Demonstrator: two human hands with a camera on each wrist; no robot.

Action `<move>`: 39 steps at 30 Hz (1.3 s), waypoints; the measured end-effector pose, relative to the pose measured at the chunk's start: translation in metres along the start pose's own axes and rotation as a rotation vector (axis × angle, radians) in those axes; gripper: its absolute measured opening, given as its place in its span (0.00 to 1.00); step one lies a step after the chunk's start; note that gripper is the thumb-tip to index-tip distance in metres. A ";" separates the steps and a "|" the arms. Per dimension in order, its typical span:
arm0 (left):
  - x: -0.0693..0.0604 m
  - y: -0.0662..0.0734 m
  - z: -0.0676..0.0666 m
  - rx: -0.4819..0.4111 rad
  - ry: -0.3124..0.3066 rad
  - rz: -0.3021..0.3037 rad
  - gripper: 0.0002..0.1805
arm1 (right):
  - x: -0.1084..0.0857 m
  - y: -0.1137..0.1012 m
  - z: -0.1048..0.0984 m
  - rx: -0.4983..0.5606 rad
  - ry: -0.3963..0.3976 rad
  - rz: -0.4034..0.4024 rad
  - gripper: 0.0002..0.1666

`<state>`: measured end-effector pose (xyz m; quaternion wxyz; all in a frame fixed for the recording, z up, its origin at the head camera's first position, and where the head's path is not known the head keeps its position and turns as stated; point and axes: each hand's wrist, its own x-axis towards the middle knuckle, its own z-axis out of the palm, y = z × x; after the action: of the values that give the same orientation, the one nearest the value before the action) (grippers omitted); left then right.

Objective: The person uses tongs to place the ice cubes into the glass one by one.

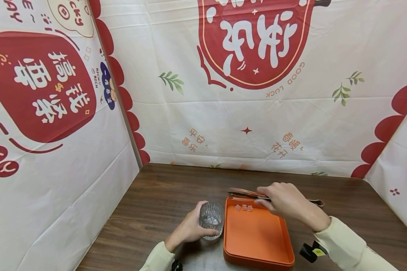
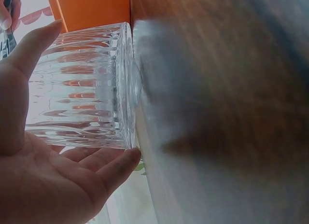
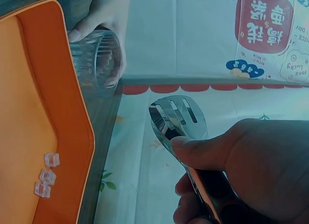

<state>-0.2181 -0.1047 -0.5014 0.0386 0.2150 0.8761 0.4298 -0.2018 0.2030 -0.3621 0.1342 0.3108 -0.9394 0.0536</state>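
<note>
Orange rectangular tray [image 1: 257,238] on brown wood-grain tabletop [image 1: 176,184]. Left hand [image 1: 190,224] grips clear ribbed glass cup [image 1: 211,217] beside tray's left edge. Three clear cubes [image 1: 244,207] inside, near far edge; right hand [image 1: 286,199] grips slotted metal tongs [image 1: 245,194] above that edge. Printed white cloth [image 1: 176,124] behind.

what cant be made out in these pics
Tongs: grip section partly covered by the right hand, right wrist view.
Glass: contents, if any, lost in its ribbed pattern, head view.
Table: near edge cut off by the bottom edge, head view.
Red badge: cut off at top, head view.
</note>
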 end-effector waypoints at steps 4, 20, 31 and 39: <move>0.001 0.001 0.000 0.002 0.004 0.006 0.50 | 0.006 -0.004 0.000 -0.001 0.012 -0.014 0.21; 0.002 0.000 0.000 -0.018 -0.001 0.000 0.50 | 0.026 -0.021 0.009 0.045 -0.002 -0.068 0.19; 0.001 -0.001 0.000 -0.031 -0.001 -0.001 0.50 | 0.030 -0.025 0.016 0.057 0.001 -0.088 0.19; 0.001 0.000 0.000 -0.028 0.000 -0.010 0.52 | 0.030 -0.027 0.018 0.084 -0.020 -0.090 0.19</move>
<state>-0.2186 -0.1043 -0.5009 0.0438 0.2102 0.8710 0.4420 -0.2130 0.1606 -0.3701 0.1140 0.3584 -0.9228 0.0836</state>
